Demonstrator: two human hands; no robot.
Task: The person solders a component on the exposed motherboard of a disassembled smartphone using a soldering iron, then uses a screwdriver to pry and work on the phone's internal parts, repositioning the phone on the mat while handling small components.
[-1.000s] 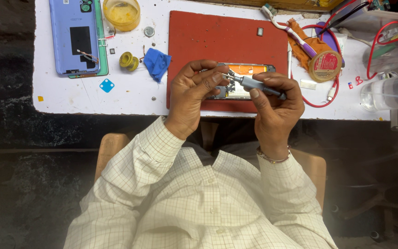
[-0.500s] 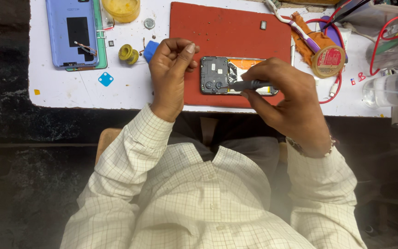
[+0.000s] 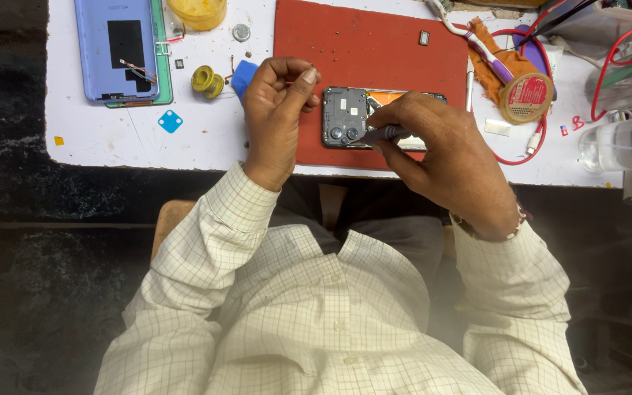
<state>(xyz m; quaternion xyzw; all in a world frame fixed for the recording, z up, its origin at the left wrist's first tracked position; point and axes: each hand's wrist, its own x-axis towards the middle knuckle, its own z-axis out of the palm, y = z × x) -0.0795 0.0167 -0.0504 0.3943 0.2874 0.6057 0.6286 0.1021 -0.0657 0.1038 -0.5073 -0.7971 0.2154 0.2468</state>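
Observation:
An opened phone (image 3: 345, 117), its back off and camera modules showing, lies on a red work mat (image 3: 374, 51) on the white table. My right hand (image 3: 444, 157) grips a grey screwdriver (image 3: 385, 134), whose tip rests on the phone's lower edge near the cameras. This hand covers the phone's right half. To the left of the phone, my left hand (image 3: 276, 110) hovers over the mat's left edge. Its thumb and fingertips are pinched together, and nothing is visible between them.
A blue phone back cover (image 3: 116, 47) lies at the far left, beside a yellow tub (image 3: 197, 11), a yellow wire roll (image 3: 206, 80) and a blue cloth (image 3: 245, 75). On the right are a tape roll (image 3: 526, 97), a purple brush (image 3: 480, 47), a red cable (image 3: 543, 146) and a clear bottle (image 3: 623, 143).
My left hand has let go of the phone and drawn away to the left with its fingers pinched. My right hand keeps the screwdriver on the phone.

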